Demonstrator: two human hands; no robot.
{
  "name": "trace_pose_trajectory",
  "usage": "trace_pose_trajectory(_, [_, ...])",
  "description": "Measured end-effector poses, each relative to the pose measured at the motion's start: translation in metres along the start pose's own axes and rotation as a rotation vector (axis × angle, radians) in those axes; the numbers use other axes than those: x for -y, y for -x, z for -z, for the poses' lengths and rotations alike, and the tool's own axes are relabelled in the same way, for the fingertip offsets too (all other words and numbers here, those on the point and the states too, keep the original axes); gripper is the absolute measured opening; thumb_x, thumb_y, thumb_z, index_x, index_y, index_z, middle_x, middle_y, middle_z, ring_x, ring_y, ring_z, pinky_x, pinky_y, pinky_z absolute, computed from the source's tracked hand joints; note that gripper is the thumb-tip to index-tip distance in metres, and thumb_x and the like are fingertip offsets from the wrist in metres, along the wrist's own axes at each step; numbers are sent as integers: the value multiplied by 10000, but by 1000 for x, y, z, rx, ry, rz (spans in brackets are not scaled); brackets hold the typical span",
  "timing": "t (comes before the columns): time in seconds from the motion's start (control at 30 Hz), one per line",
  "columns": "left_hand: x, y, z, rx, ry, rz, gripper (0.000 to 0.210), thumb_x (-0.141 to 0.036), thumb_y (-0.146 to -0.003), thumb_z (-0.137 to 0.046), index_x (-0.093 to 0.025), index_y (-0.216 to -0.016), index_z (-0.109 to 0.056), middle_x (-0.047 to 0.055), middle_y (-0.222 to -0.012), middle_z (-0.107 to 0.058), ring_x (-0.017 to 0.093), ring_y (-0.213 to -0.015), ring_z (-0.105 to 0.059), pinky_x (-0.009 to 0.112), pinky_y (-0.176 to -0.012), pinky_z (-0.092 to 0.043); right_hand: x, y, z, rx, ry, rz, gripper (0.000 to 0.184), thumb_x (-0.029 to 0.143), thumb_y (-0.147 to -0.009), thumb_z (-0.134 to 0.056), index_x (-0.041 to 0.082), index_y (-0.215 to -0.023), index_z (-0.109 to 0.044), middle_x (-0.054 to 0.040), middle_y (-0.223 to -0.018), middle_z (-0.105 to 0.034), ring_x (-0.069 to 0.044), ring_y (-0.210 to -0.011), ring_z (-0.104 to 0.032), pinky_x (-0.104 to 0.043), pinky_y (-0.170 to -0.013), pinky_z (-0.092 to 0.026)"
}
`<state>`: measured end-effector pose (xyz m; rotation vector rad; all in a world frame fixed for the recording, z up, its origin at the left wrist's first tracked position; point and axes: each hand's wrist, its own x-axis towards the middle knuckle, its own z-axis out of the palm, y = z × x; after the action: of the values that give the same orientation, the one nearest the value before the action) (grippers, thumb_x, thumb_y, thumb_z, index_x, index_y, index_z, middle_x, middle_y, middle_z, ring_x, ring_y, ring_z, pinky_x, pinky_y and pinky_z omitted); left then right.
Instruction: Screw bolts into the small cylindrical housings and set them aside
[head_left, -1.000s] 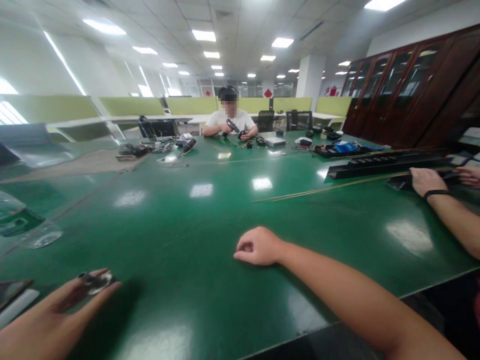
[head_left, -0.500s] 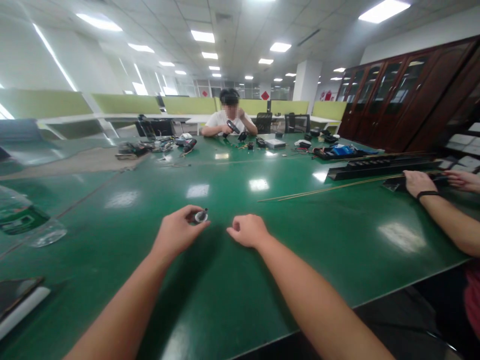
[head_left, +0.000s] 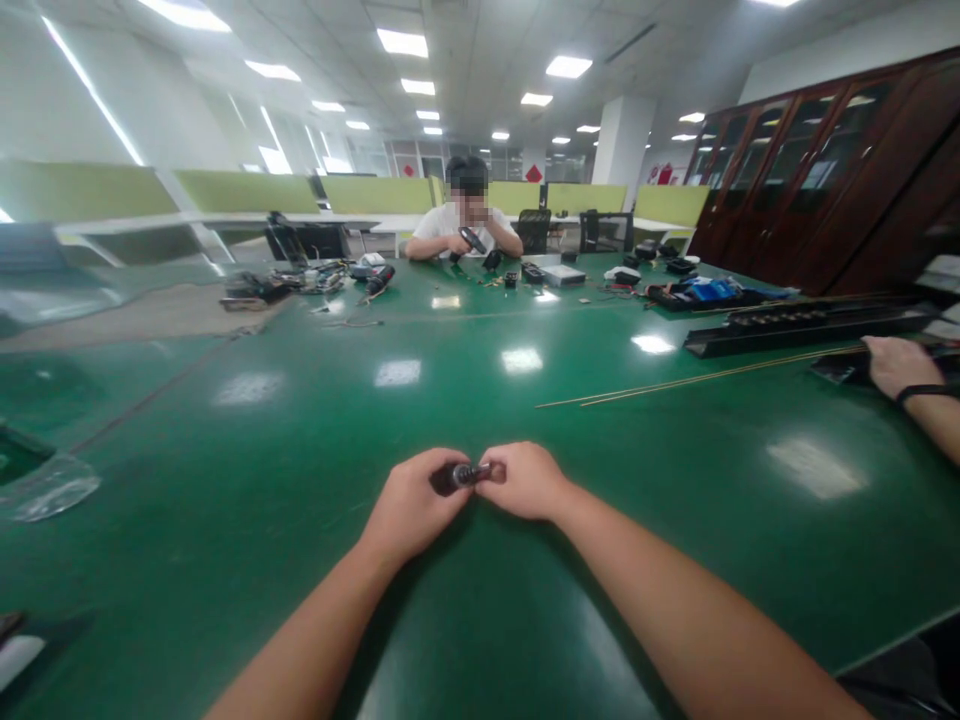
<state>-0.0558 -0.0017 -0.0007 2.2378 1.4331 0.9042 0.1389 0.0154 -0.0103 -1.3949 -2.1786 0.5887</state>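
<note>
A small dark cylindrical part with a shiny ringed collar and a narrow stem (head_left: 460, 476) is held between my two hands, above the green table (head_left: 465, 600). My left hand (head_left: 414, 503) is closed around its thicker body. At the other end, my right hand (head_left: 525, 481) pinches the narrow stem between thumb and forefinger. The two hands almost touch at the fingertips. Fingers cover much of the part, so its exact kind cannot be made out.
Two thin yellowish rods (head_left: 675, 379) lie to the right, beside a long black channel (head_left: 795, 325). A co-worker's hand (head_left: 900, 367) rests near them. A clear bottle (head_left: 56, 490) is at left. Across the table, a person (head_left: 469, 225) sits behind scattered tools and parts.
My left hand has moved right and turned the small part sideways. My right hand has gone from holding nothing visible to gripping the stem. The view has shifted somewhat rightward.
</note>
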Motion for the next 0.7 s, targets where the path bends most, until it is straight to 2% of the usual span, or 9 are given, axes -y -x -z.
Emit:
trace_pose_trajectory(0.2, [3,0,-3,30,14,-9,150,-279,-798,-663,-248,-933,-722,4,-941,-737,187,-873,-683,294,-807,-515,0,2,-4,-27,-4,-27,143,332,-790,-636,293,-876,-744,33,-770,-731,-145,-678,-626,-242,-572,-335])
trace_pose_trajectory(0.37, [5,0,-4,-13,44,50,354,-287,-740,-722,-240,-1087,-675,17,-966,-742,203,-870,-696,307,-809,-537,3,4,-5,-65,38,-34,123,326,-804,-617,264,-790,-722,16,-713,-711,-161,-650,-614,-256,-561,-327])
trace_pose_trajectory(0.47, [4,0,-1,-33,31,44,239,-316,-752,-713,-230,-974,-692,18,-916,-737,201,-829,-691,304,-778,-539,1,4,-6,-54,-70,-43,97,282,-770,-646,258,-842,-706,31,-691,-693,-147,-616,-597,-242,-548,-343])
trace_pose_trajectory(0.53, [4,0,1,-58,12,29,213,-341,-753,-715,-226,-932,-701,25,-896,-732,204,-814,-685,308,-761,-537,-2,3,-8,-72,-179,-45,212,236,-749,-657,261,-956,-696,37,-729,-699,-139,-631,-605,-230,-569,-384])
trace_pose_trajectory(0.6, [3,1,3,-91,-1,13,252,-370,-747,-726,-224,-952,-709,38,-909,-732,215,-829,-683,321,-773,-538,-4,2,-10,-111,-258,-45,288,208,-743,-656,252,-1027,-680,30,-773,-704,-139,-657,-615,-229,-596,-423])
trace_pose_trajectory(0.7, [2,1,5,-89,8,-11,292,-408,-773,-719,-223,-999,-718,55,-972,-737,223,-882,-682,332,-821,-534,-5,1,-13,-149,-317,-36,291,201,-741,-657,231,-1030,-674,15,-810,-710,-143,-667,-619,-237,-610,-456])
